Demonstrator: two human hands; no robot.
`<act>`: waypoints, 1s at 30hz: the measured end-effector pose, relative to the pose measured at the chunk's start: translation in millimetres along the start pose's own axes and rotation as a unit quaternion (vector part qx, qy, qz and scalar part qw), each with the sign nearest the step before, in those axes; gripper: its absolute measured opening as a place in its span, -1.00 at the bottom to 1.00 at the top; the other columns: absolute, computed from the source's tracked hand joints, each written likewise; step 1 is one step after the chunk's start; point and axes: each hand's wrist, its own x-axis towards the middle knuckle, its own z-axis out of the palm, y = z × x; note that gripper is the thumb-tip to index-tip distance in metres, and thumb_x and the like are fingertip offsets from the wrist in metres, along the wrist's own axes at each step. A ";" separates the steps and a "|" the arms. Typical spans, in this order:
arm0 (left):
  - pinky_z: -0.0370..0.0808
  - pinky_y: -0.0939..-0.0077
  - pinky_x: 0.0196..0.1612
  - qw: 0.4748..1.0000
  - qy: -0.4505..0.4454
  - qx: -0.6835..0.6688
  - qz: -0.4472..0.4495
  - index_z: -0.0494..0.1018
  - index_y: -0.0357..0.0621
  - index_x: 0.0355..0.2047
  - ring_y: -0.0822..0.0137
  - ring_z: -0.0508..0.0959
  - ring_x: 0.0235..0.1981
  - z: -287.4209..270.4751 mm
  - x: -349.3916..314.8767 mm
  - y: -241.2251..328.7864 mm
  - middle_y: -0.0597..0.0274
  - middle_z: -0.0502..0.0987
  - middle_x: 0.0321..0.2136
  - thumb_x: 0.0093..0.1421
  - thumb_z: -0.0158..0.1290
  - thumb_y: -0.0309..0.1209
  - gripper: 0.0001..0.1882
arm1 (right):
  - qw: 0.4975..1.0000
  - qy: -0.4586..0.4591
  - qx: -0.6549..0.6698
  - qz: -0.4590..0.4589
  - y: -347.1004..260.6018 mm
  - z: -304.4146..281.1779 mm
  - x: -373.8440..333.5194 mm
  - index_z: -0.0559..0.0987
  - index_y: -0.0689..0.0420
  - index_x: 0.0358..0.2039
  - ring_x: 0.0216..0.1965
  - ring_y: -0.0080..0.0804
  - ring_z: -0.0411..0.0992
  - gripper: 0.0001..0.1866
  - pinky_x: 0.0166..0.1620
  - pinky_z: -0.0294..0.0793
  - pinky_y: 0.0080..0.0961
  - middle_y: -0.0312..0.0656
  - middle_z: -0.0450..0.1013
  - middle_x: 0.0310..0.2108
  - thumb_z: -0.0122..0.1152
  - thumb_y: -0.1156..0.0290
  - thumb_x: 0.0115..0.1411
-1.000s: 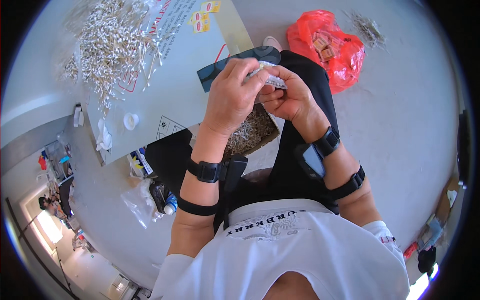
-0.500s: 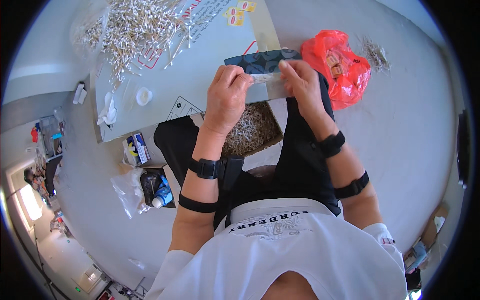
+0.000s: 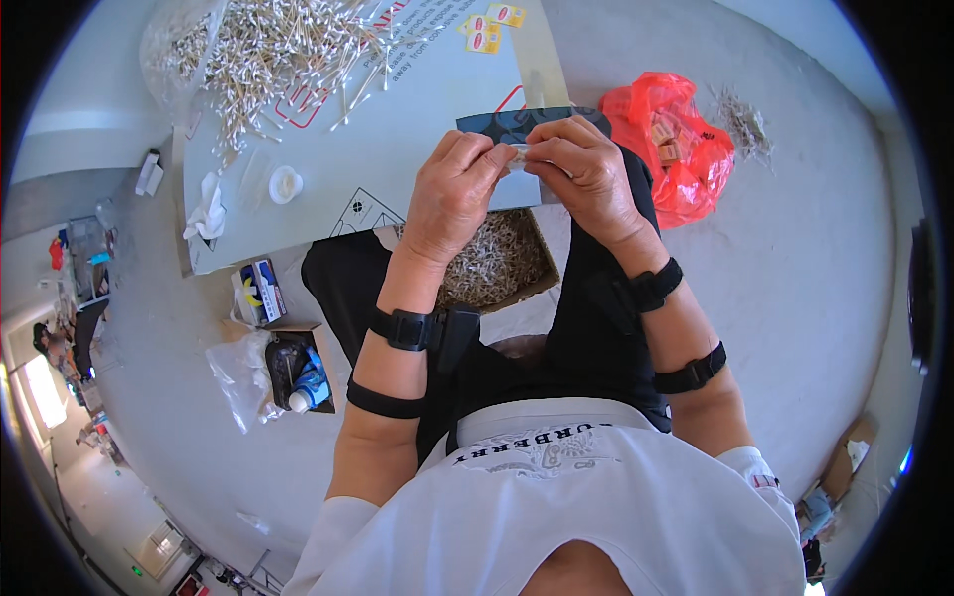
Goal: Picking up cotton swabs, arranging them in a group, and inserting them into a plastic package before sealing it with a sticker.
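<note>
Both hands meet over the table's near edge, pinching a small clear plastic packet [image 3: 516, 159] with something whitish in it. My left hand [image 3: 458, 194] grips its left end between thumb and fingers. On the other end, the thumb and fingers of my right hand [image 3: 586, 179] are closed. The fingers hide most of the packet. Just beyond them lies a dark, patterned sheet [image 3: 487, 124] at the table's edge. Below the hands, between my knees, a cardboard box [image 3: 542, 283] holds many short, thin whitish pieces [image 3: 497, 260].
A heap of cotton swabs [image 3: 268, 60] spills from a clear bag on the table [image 3: 417, 149]. Yellow-and-white cards [image 3: 484, 38], a small white dish [image 3: 285, 185] and crumpled tissue [image 3: 206, 211] lie there too. Right, a red plastic bag [image 3: 698, 164] holds small boxes; leftward stands an open carton [image 3: 323, 343].
My right hand has come in closer to the left, and its fingers have closed on the packet's right end. Less of the packet shows now. The whole view has shifted slightly.
</note>
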 end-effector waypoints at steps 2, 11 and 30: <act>0.52 0.41 -0.31 1.000 -0.009 -0.012 0.009 0.58 -0.21 -0.35 0.26 0.49 -0.34 -0.8 1.2 0.1 0.27 0.47 -0.44 -0.06 0.23 -0.62 -0.79 | 1.000 0.003 0.001 -0.005 1.3 -1.2 1.7 0.57 0.20 -0.45 -0.28 -0.20 0.46 -0.84 -0.23 0.50 -0.37 -0.21 0.51 -0.33 0.34 0.60 -0.09; 0.53 0.36 -0.27 0.998 0.011 0.006 0.054 0.51 -0.25 -0.47 0.20 0.48 -0.31 -4.3 13.5 -1.2 0.26 0.50 -0.41 -0.10 0.13 -0.63 -0.88 | 0.997 0.007 -0.037 -0.065 3.9 -1.5 12.6 0.52 0.21 -0.52 -0.27 -0.19 0.46 -0.86 -0.23 0.49 -0.36 -0.21 0.50 -0.37 0.33 0.61 -0.12; 0.44 0.27 -0.35 0.999 -0.004 -0.027 -0.024 0.40 -0.25 -0.53 0.08 0.46 -0.41 0.8 -6.2 -5.3 0.14 0.48 -0.47 -0.16 0.17 -0.71 -0.80 | 0.997 -0.038 -0.035 -0.060 5.1 6.9 6.0 0.43 0.17 -0.51 -0.34 -0.13 0.38 -0.77 -0.29 0.45 -0.29 -0.17 0.37 -0.50 0.36 0.55 -0.11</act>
